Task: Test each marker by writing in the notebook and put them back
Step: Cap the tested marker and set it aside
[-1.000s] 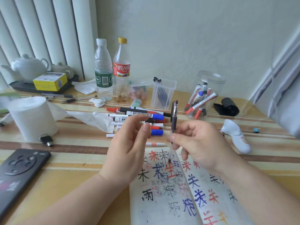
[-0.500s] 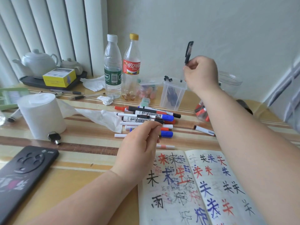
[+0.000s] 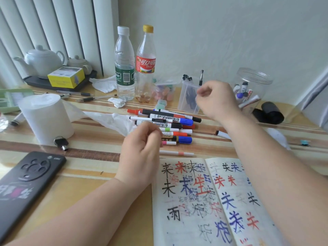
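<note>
**A:** Right hand, entry?

**B:** Raised over the clear square tub, at 1 o'clock from the marker pile. Fingers curled. A black pen stands upright in the tub, its top showing just above the fingertips. Grip on the pen: cannot tell, the contact is hidden.

**A:** Left hand?

**B:** Lifted above the pile's 7 o'clock edge. Grip drawn together, thumb against forefinger. Nothing shows in it.

**A:** Location of markers?

**B:** Most lie stacked crosswise mid-worktop, with red, blue and black caps. More lean inside the round jar at 2 o'clock. One white marker with a black end lies at 3 o'clock, partly hidden by the right forearm. A thin white pen with a pink band lies between pile and notebook.

**A:** Notebook condition?

**B:** Open flat at 5 o'clock. Both pages are covered in black, red and blue characters. The right forearm crosses above the right page.

**A:** Surroundings?

**B:** Water bottle and cola bottle upright at 12 o'clock. Paper roll at 9. Phone at 8, camera side up.
</note>
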`<act>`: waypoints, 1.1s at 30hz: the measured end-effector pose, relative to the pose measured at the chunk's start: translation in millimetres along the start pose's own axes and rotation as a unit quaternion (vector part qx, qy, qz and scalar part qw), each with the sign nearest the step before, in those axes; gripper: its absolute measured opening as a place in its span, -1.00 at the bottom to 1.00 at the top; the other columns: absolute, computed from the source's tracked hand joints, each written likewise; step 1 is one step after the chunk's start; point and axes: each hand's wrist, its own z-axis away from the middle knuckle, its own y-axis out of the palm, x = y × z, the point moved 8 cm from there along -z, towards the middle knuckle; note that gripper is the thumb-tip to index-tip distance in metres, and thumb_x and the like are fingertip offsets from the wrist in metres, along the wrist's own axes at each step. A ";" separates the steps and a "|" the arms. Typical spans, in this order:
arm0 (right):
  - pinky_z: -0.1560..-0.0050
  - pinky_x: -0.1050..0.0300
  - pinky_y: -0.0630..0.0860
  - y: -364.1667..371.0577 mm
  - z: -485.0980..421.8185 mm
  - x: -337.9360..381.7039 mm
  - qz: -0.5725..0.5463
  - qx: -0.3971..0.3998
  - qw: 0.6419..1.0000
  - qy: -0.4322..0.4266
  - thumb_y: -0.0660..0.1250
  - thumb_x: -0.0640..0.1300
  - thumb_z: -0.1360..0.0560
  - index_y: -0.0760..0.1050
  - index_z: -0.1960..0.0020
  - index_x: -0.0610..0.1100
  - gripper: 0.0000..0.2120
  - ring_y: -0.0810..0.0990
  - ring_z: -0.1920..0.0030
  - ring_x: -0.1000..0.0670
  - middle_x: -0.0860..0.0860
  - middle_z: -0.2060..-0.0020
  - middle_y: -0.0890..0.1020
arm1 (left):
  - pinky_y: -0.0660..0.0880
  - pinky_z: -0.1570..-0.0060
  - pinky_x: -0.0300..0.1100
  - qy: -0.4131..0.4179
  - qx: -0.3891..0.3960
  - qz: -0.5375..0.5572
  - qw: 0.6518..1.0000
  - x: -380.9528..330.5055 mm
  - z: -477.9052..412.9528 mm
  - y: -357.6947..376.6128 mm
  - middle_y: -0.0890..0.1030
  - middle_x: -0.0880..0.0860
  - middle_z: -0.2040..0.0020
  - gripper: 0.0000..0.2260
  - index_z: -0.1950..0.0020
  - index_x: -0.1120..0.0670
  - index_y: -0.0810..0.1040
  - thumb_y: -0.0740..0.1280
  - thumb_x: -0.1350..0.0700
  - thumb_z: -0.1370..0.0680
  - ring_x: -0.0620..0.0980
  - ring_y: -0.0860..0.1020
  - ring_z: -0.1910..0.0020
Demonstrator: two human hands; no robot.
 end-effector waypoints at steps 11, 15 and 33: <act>0.08 0.06 0.53 51.0 104.5 33.2 0.191 0.230 0.945 -0.135 0.32 -0.16 -0.49 0.59 0.02 0.00 -0.88 0.56 0.06 -0.04 0.11 0.12 0.59 | 0.34 0.30 0.11 -0.047 -0.062 0.044 0.996 7.3 -0.5 -20.0 0.54 0.20 0.29 -0.80 0.30 0.05 0.44 0.14 0.09 -0.51 0.16 0.43 0.33; -0.02 -0.04 0.57 57.3 97.7 31.0 0.225 0.231 0.935 -0.148 0.30 -0.18 -0.49 0.57 -0.08 0.01 -0.79 0.55 -0.05 -0.06 0.11 -0.03 0.54 | 0.34 0.30 0.10 -0.052 -0.067 0.047 0.995 6.3 -0.1 -21.5 0.54 0.19 0.31 -0.80 0.30 0.07 0.44 0.14 0.08 -0.51 0.15 0.43 0.34; 0.37 0.07 0.62 3.8 134.9 23.7 -0.285 0.279 0.910 0.115 0.39 -0.44 -0.48 0.48 0.16 -0.29 -0.87 0.65 0.31 -0.18 -0.40 0.27 0.60 | 0.46 0.08 -0.35 0.082 0.252 -0.106 0.958 -10.6 21.9 35.9 0.58 -0.11 -0.01 -0.71 -0.27 -0.02 0.54 0.43 -0.04 -0.57 -0.14 0.54 0.04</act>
